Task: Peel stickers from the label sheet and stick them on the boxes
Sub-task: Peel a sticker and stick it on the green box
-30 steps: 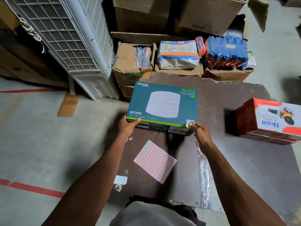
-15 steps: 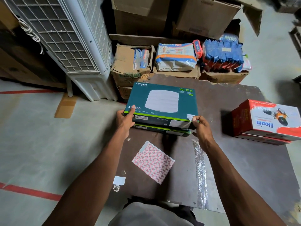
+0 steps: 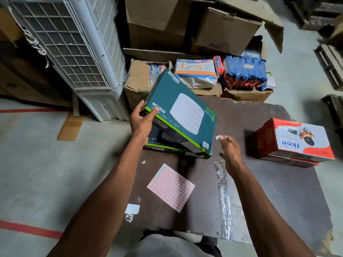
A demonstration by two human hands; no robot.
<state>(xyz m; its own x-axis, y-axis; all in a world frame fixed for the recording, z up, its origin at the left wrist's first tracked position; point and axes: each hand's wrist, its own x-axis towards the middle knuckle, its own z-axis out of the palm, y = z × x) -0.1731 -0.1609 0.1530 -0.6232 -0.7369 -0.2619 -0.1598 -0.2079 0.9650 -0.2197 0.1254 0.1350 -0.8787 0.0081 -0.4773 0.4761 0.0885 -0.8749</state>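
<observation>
My left hand (image 3: 142,121) grips the near left corner of a teal Wi-Fi box (image 3: 178,112), lifted and tilted above a second teal box (image 3: 157,145) lying on the brown board (image 3: 259,191). A white sticker (image 3: 205,145) sits on the lifted box's near right corner. To the right of that box, my right hand (image 3: 229,149) is off it and pinches a small white sticker (image 3: 217,137) at its fingertips. The pink label sheet (image 3: 170,187) lies flat on the board, below the boxes.
A red Ikon box (image 3: 295,140) stands on another at the board's right. Cardboard cartons (image 3: 139,80) and packaged goods (image 3: 196,71) line the far edge. A white air cooler (image 3: 74,49) stands at the left. A white scrap (image 3: 132,209) lies by the board's near left corner.
My left hand has lifted and turned the top teal box, tilting it leftward. My right hand has let go of the box and moved right with a small sticker.
</observation>
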